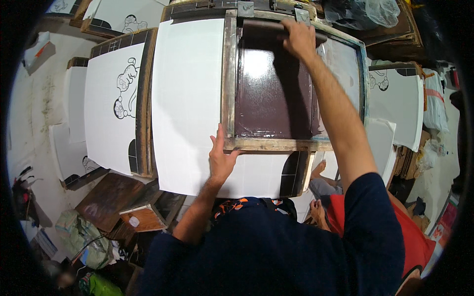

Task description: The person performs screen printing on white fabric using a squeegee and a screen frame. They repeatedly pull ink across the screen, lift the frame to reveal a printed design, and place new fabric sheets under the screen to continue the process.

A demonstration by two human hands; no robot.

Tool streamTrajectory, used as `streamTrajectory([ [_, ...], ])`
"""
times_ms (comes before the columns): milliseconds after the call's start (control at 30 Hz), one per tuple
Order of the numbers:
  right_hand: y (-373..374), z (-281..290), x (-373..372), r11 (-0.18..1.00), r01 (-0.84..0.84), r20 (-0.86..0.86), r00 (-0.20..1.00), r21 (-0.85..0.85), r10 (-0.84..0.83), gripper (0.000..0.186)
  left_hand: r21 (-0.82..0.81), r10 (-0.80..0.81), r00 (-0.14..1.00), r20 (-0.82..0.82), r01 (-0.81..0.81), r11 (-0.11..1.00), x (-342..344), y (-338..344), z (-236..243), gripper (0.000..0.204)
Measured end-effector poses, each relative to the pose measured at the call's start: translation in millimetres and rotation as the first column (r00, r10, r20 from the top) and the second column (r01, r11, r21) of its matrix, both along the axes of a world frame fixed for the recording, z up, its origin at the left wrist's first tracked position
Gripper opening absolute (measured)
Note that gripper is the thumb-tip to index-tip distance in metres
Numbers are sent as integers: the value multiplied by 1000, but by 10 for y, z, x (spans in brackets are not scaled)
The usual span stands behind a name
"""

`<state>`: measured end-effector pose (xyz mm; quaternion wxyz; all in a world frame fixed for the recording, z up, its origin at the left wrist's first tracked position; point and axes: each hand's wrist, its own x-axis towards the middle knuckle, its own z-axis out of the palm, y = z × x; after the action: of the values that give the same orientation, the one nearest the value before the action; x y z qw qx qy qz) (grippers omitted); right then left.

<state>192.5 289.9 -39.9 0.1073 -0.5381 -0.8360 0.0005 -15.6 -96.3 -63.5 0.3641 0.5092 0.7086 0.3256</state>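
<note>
The near rail of the wooden-framed printing screen (276,144) — lying on white sheets — was pressed by the left hand (220,159), fingers spread. Farther off, the dark squeegee bar (269,27) was gripped by the right hand (299,37), fingers curled, at the far edge — the stroke judged barely begun.

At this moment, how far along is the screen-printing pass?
Done: printed sheets with black outline figures lie on boards at the left. In hand: the right hand grips the squeegee at the far end of the wooden screen frame, whose mesh is coated in dark brown ink; the left hand steadies the frame's near corner. Left: the frame is not yet lifted off the white sheet.
</note>
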Motion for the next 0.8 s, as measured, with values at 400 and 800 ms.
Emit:
streamTrajectory([
  [400,-1566,103,242,987,84,-228,972,134,-52,55,79,39,999,5,-39,996,12,-15,-104,108],
  [800,-2467,1601,327,732,144,-347,928,666,133,33,476,-86,902,423,-141,868,0,524,1610,105],
])
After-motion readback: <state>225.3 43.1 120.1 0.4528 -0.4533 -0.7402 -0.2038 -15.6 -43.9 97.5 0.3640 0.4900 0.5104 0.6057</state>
